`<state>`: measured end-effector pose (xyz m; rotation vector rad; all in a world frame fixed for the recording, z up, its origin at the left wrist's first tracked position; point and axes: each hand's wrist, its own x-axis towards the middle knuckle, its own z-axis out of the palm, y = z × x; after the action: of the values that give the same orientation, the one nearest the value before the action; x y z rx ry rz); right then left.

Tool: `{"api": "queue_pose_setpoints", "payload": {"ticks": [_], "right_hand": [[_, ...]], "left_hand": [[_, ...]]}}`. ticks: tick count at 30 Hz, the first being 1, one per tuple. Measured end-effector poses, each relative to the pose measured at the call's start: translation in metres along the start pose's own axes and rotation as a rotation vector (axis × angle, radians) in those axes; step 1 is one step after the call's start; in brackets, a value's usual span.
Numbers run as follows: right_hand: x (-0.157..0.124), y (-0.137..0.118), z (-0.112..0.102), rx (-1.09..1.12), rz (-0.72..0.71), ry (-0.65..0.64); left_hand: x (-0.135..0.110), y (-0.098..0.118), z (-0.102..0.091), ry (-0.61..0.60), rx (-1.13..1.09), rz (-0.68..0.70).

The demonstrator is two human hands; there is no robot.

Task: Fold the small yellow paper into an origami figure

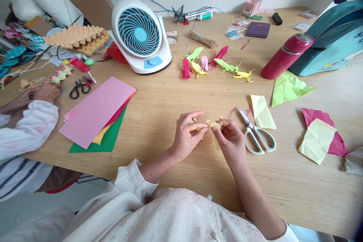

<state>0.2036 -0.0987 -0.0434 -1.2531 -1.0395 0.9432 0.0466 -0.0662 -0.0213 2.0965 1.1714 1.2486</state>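
Above the table's front half, a small folded piece of yellow paper (215, 141) is pinched between both hands. My left hand (185, 132) grips its left side with thumb and forefinger, the other fingers curled loosely. On the opposite side, my right hand (231, 138) holds it between thumb and fingertips; part of the paper is hidden behind the fingers. Just right of my right hand lie white-handled scissors (256, 134), blades pointing away. Beyond them is a pale yellow paper piece (262, 111). Several folded paper figures (215, 64) in pink, yellow and green sit farther back.
A white fan (138, 30) stands at the back left, near stacked coloured paper sheets (99, 111). Another person's hands (47, 92) work at far left. A red flask (287, 56), a blue bag (331, 41) and crumpled green paper (290, 87) are on the right.
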Motion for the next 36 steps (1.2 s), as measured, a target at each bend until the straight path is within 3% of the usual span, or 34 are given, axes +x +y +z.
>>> {"api": "queue_pose_setpoints", "payload": {"ticks": [8, 21, 29, 36], "right_hand": [[-0.003, -0.001, 0.004, -0.136, -0.18, 0.03], [-0.005, -0.005, 0.005, -0.122, -0.195, -0.029], [-0.005, -0.004, 0.006, -0.096, -0.129, -0.046], [-0.002, -0.005, 0.002, 0.072, -0.025, -0.093]], "left_hand": [[-0.002, 0.0, 0.004, -0.016, -0.066, -0.043], [-0.003, 0.0, 0.002, 0.0, 0.027, 0.031], [-0.004, 0.002, 0.002, 0.003, 0.06, 0.007], [0.0, -0.003, -0.001, -0.024, 0.015, 0.009]]}}
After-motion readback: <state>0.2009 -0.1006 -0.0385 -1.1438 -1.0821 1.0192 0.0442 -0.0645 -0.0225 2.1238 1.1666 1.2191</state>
